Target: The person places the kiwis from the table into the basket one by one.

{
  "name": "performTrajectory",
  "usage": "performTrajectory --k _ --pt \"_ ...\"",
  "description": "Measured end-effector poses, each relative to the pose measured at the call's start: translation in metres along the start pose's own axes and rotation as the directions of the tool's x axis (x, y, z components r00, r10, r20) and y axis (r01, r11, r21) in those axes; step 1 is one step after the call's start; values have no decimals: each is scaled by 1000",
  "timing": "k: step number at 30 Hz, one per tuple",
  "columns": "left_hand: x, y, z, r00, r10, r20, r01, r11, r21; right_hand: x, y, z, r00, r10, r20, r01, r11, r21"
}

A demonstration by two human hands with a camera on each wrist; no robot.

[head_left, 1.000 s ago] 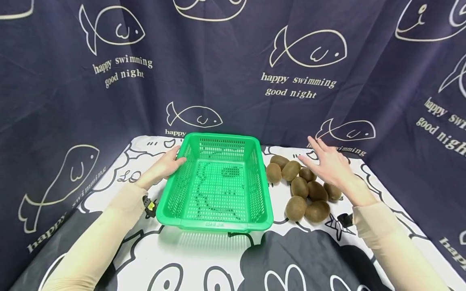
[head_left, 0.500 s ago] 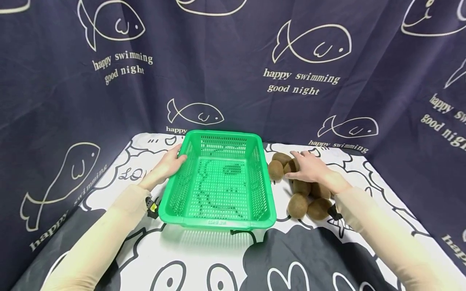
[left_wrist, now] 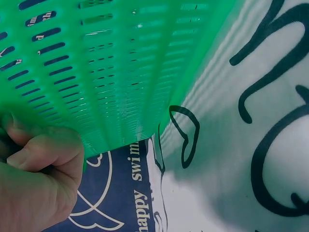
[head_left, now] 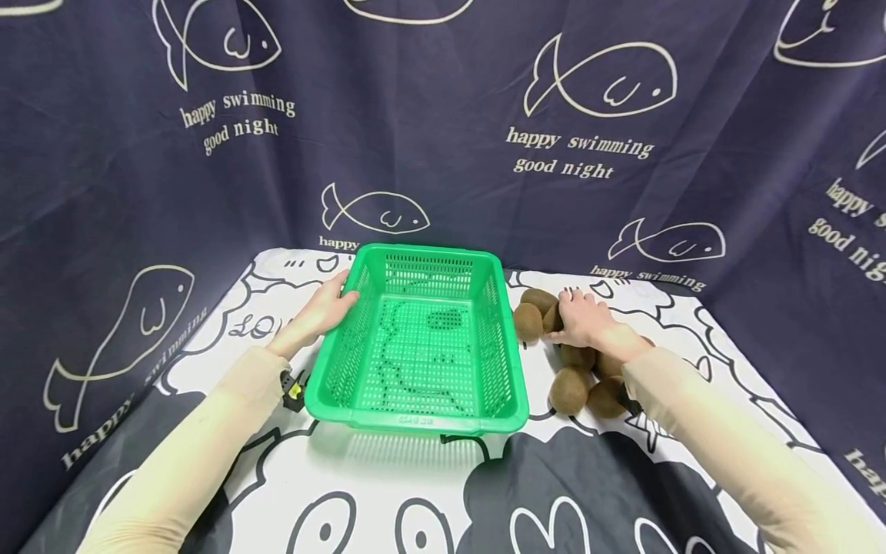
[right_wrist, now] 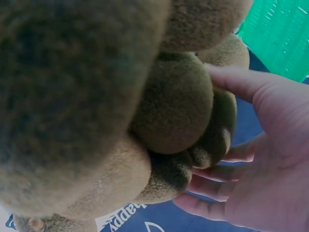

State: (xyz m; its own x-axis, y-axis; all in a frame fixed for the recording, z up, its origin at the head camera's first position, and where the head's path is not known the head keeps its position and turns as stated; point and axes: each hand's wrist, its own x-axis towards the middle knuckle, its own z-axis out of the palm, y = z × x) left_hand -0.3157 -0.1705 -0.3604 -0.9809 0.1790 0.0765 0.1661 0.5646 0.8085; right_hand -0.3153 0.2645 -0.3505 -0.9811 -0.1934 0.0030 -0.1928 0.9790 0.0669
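A green plastic basket point(head_left: 422, 422) with slotted walls stands in the middle of the head view. My left hand point(head_left: 322, 308) grips its left rim; the left wrist view shows that hand point(left_wrist: 41, 176) with fingers curled at the basket's wall point(left_wrist: 111, 72). To the right of the basket lies a cluster of brown fuzzy kiwis point(head_left: 569, 391). My right hand point(head_left: 588, 319) reaches over them from the right, thumb and fingers round a kiwi point(head_left: 551, 318) at the back. In the right wrist view its fingers point(right_wrist: 207, 186) curl behind the kiwi point(right_wrist: 222, 123), and other kiwis cover part of it.
Several kiwis point(head_left: 528, 322) lie close against one another by the basket's right wall. A white cloth point(head_left: 381, 477) with black and grey cartoon drawings covers the table. Behind it hangs a dark blue curtain point(head_left: 443, 115) with fish outlines and lettering.
My right hand has come down and left from above the kiwis and closed round one at the back. The left hand has stayed on the basket's rim. The head view has shifted slightly.
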Motion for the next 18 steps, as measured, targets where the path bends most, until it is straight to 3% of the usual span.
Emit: performTrajectory --k 7,18 --pt "1 -1 -1 1000 4 -1 -4 1000 8 2 1 -1 999 -25 -26 26 1000 14" --pt "-1 -1 0 1000 5 -1 -5 999 -38 -4 3 -15 974 -112 -197 144 977 160"
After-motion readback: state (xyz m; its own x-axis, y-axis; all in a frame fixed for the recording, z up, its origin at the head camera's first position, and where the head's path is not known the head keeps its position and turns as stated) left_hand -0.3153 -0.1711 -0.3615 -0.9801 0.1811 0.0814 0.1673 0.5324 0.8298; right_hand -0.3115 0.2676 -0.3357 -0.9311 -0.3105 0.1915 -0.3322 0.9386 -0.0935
